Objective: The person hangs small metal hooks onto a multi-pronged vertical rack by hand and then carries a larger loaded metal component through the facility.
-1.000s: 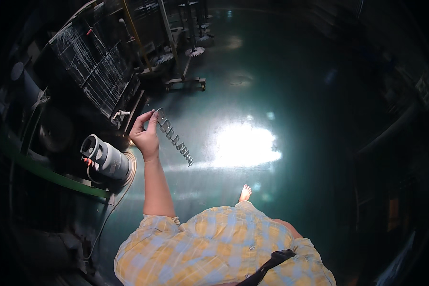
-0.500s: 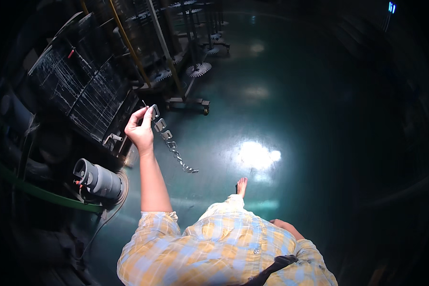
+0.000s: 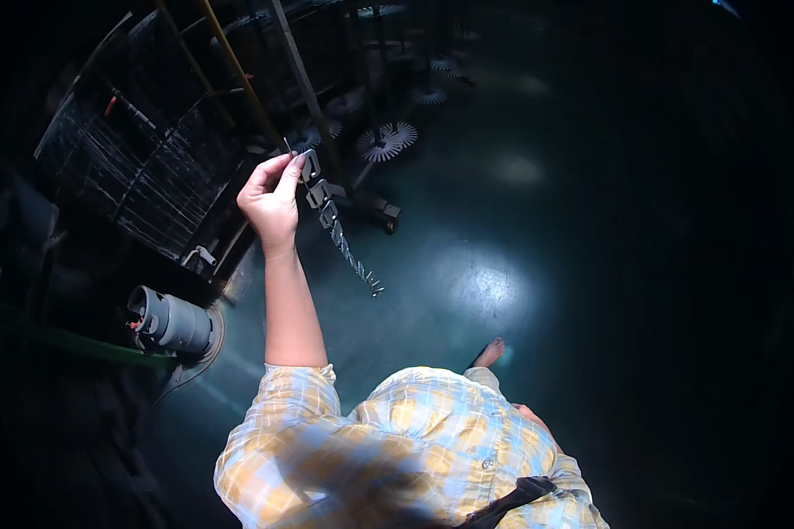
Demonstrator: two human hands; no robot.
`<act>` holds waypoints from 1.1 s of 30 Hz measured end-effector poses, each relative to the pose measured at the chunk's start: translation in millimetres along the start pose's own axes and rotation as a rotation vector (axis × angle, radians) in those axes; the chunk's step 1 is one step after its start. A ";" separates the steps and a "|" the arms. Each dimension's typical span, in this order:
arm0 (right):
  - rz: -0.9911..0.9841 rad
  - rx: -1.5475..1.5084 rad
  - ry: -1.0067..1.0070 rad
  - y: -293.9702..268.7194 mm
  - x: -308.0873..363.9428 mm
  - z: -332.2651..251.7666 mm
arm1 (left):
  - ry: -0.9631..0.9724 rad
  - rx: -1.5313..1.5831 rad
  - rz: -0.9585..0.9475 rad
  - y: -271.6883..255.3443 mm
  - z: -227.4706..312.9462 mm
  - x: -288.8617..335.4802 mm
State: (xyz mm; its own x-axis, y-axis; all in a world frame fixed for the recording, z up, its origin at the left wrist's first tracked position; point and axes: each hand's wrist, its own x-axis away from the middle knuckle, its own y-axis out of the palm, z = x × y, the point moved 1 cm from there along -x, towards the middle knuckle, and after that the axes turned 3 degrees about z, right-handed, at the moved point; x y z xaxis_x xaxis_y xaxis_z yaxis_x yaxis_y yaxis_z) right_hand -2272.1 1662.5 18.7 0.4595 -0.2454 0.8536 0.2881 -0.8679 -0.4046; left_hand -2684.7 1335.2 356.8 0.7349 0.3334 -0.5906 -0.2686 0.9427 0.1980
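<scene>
My left hand (image 3: 272, 201) is raised in front of me, its fingers pinched on the top of a string of grey metal clips (image 3: 335, 225). The string hangs down and to the right from a thin wire hook and ends free above the floor. The hand is close to slanted yellow and grey poles (image 3: 238, 75) of a rack. Only a sliver of my right hand (image 3: 529, 414) shows beside my checked shirt, and its fingers are hidden. One bare foot (image 3: 490, 353) stands on the dark green floor.
A grey cylindrical motor (image 3: 172, 322) with a cable lies at the lower left. Behind it leans a wire-mesh panel (image 3: 141, 176). Wheeled stands with round fan-like discs (image 3: 381, 141) stand further back. A bright glare (image 3: 485, 286) lies on the shiny floor.
My left hand has lifted the string of clips higher and closer to the poles. The view has tilted, so the motor and the glare sit lower.
</scene>
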 end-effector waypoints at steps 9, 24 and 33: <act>0.045 0.174 -0.070 -209.1 -138.7 -41.8 | 0.136 -0.199 0.157 118.6 -45.2 -75.7; -0.032 0.308 -0.171 -383.8 -232.0 -218.2 | 0.280 -0.722 0.346 242.8 -131.2 -211.6; 0.008 0.228 -0.193 -458.4 -294.0 -320.3 | 0.247 -0.893 0.424 267.1 -170.6 -251.0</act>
State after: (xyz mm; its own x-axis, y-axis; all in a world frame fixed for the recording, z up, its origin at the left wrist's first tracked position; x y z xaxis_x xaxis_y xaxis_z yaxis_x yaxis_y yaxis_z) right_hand -2808.4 1994.2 58.3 0.6076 -0.1462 0.7807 0.4552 -0.7414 -0.4931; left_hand -3047.2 1501.0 424.4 0.3496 0.5303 -0.7724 -0.9177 0.3600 -0.1681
